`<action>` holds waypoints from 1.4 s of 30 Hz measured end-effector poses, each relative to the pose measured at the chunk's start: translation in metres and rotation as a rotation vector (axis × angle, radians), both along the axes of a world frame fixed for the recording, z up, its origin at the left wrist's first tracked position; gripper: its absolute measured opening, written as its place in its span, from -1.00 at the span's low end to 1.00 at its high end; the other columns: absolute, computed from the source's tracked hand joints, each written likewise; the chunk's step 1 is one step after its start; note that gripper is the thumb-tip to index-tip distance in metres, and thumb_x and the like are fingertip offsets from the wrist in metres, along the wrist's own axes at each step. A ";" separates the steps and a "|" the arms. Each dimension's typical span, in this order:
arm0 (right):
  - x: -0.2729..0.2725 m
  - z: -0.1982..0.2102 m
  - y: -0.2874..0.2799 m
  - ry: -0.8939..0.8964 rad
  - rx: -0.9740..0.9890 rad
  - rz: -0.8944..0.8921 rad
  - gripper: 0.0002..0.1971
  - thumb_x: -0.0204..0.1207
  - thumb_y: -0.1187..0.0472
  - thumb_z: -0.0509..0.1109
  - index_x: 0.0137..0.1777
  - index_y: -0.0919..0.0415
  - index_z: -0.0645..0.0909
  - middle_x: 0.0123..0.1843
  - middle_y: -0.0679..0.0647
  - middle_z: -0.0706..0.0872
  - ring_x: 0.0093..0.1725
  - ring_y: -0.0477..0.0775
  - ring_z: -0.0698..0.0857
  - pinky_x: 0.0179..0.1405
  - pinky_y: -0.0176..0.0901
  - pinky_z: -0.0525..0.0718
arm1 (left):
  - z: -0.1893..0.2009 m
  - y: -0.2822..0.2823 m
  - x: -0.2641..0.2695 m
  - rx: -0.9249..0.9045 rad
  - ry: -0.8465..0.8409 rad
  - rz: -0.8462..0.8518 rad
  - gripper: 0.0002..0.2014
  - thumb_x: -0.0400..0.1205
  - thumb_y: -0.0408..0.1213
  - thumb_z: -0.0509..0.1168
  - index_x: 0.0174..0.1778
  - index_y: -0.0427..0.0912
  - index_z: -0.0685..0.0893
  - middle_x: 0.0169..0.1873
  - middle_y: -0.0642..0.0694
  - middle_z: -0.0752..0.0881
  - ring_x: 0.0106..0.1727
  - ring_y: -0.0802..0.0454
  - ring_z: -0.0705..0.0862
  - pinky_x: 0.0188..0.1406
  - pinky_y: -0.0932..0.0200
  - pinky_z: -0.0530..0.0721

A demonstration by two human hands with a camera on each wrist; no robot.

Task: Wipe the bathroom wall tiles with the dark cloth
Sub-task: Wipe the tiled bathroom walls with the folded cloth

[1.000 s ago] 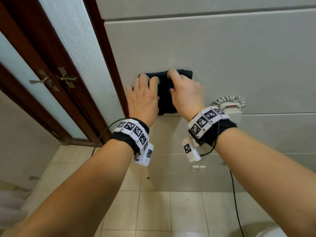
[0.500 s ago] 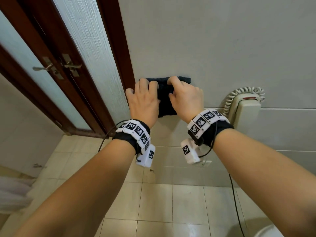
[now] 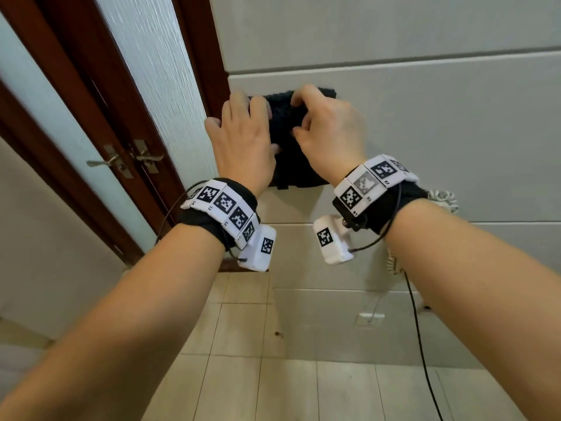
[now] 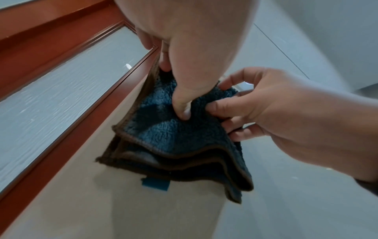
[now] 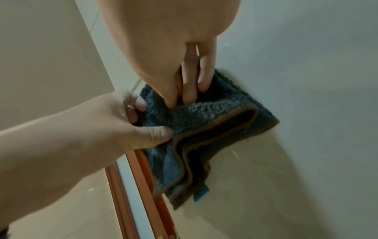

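**Folded cloth held on the wall**

Your left hand (image 3: 243, 141) and right hand (image 3: 331, 138) both pinch the dark cloth (image 3: 291, 153): fluffy blue, brown-edged, folded in layers, against the wall tiles (image 3: 440, 132) just beside the door frame (image 3: 200, 56).

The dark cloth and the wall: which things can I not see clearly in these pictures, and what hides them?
- The side of the dark cloth facing the wall tiles: hidden in all views by its own folds.
- Left hand fingertips: head view, curled over the cloth's top.
- Right hand palm: head view shows only its back.
- Blue tag text: left wrist view, too small.
- Wall phone: head view, mostly behind the right wrist.
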State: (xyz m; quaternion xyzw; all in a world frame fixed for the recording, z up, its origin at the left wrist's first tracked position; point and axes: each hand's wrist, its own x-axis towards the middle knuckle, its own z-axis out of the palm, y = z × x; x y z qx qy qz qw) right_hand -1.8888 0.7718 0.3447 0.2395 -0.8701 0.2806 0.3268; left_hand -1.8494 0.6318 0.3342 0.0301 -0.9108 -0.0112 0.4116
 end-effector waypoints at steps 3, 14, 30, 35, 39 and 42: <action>0.001 -0.008 0.002 0.023 0.025 -0.004 -0.63 0.45 0.24 0.33 0.26 0.01 0.51 -0.16 -0.05 0.72 -0.19 0.22 0.69 -0.23 0.14 0.68 | -0.002 0.002 0.000 0.008 0.014 0.009 -0.48 0.38 -0.15 0.58 0.18 -0.11 0.52 0.15 -0.17 0.52 0.10 -0.15 0.53 -0.02 0.01 0.28; 0.009 -0.107 0.028 -0.119 0.100 -0.035 -0.61 0.47 0.25 0.30 0.29 0.00 0.41 -0.14 0.01 0.72 -0.28 0.32 0.70 -0.32 0.17 0.69 | -0.088 0.029 0.001 -0.086 -0.101 0.022 -0.49 0.26 -0.29 0.60 0.07 -0.14 0.55 -0.03 -0.16 0.53 -0.06 -0.15 0.53 -0.18 0.01 0.27; -0.001 -0.047 0.103 -0.164 -0.046 -0.065 -0.80 0.60 0.07 0.30 0.17 0.03 0.44 -0.20 0.09 0.74 -0.20 0.30 0.70 -0.22 0.16 0.69 | -0.045 0.104 -0.015 -0.114 -0.034 -0.017 -0.51 0.22 -0.32 0.60 0.00 -0.14 0.55 -0.07 -0.15 0.55 -0.09 -0.16 0.55 -0.19 0.00 0.34; -0.008 0.009 0.141 -0.109 -0.134 -0.076 -0.80 0.61 0.12 0.36 0.17 0.12 0.51 -0.17 0.09 0.74 -0.18 0.18 0.68 -0.23 -0.03 0.59 | 0.006 0.142 -0.023 -0.096 0.042 -0.040 -0.48 0.19 -0.32 0.60 0.01 -0.14 0.54 -0.03 -0.16 0.56 -0.07 -0.17 0.56 -0.18 0.02 0.27; -0.013 0.039 0.156 -0.101 -0.145 -0.082 -0.81 0.58 0.13 0.39 0.13 0.10 0.52 -0.18 0.04 0.73 -0.17 0.10 0.64 -0.27 -0.16 0.38 | 0.030 0.156 -0.028 -0.102 0.084 -0.042 -0.46 0.19 -0.29 0.61 0.02 -0.12 0.53 -0.01 -0.15 0.55 -0.05 -0.16 0.56 -0.19 0.02 0.30; -0.015 0.041 0.157 -0.096 -0.130 -0.081 -0.81 0.55 0.10 0.40 0.08 0.03 0.48 -0.21 0.02 0.71 -0.16 0.16 0.66 -0.20 0.00 0.61 | 0.027 0.157 -0.029 -0.110 0.090 -0.032 -0.45 0.20 -0.25 0.61 0.06 -0.10 0.53 0.02 -0.14 0.54 -0.02 -0.15 0.55 -0.17 -0.01 0.38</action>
